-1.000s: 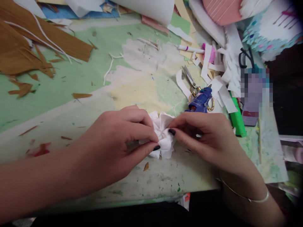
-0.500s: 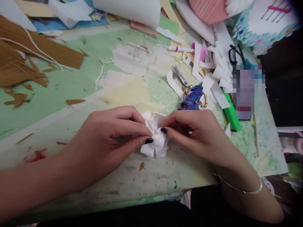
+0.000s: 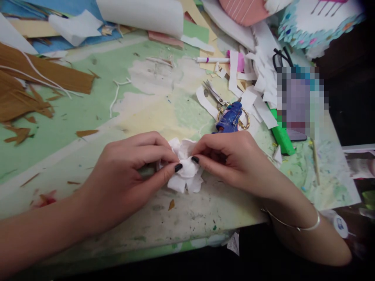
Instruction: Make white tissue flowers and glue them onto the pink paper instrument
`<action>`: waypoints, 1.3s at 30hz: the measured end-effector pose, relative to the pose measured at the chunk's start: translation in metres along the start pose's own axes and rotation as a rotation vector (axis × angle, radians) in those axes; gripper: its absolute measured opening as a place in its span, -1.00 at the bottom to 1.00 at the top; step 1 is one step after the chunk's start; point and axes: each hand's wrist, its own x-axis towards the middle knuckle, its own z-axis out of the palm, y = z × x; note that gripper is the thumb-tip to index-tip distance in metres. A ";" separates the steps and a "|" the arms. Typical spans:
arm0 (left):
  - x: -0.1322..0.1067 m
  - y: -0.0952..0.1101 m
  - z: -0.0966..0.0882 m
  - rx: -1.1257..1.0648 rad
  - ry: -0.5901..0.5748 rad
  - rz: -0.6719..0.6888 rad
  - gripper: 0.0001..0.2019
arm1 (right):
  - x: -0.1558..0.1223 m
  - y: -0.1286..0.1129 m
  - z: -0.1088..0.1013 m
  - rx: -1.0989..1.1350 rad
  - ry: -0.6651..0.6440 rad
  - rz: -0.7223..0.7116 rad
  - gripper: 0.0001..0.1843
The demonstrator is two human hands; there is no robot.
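Note:
A small white paper flower [image 3: 186, 171] rests on the green, paint-stained table [image 3: 96, 117] near its front edge. My left hand [image 3: 129, 175] pinches the flower's left side between thumb and fingers. From the right, my right hand [image 3: 234, 160] pinches the flower's centre with thumb and forefinger. Both hands have dark-painted nails; a thin silver bangle sits on the right wrist. The flower's petals stick out below and above the fingertips.
Just behind my right hand lie a blue glue gun [image 3: 228, 119] and gold-handled scissors [image 3: 218, 99]. A green marker [image 3: 279, 132], white paper strips [image 3: 254, 89] and a white pen [image 3: 212, 59] clutter the right. Brown paper scraps [image 3: 35, 84] lie far left; rolled white paper [image 3: 143, 15] at back.
Both hands have kept pinching the flower and drawn closer together on it. The view shifted, so everything sits a little further left in the picture.

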 end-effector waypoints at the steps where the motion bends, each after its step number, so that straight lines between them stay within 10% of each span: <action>1: 0.000 0.000 0.000 0.000 -0.003 -0.005 -0.85 | 0.000 0.000 0.000 -0.002 0.000 0.001 -0.85; 39: 0.001 0.004 -0.001 -0.030 -0.039 -0.066 -0.87 | -0.003 0.001 0.002 0.055 0.004 0.014 -0.89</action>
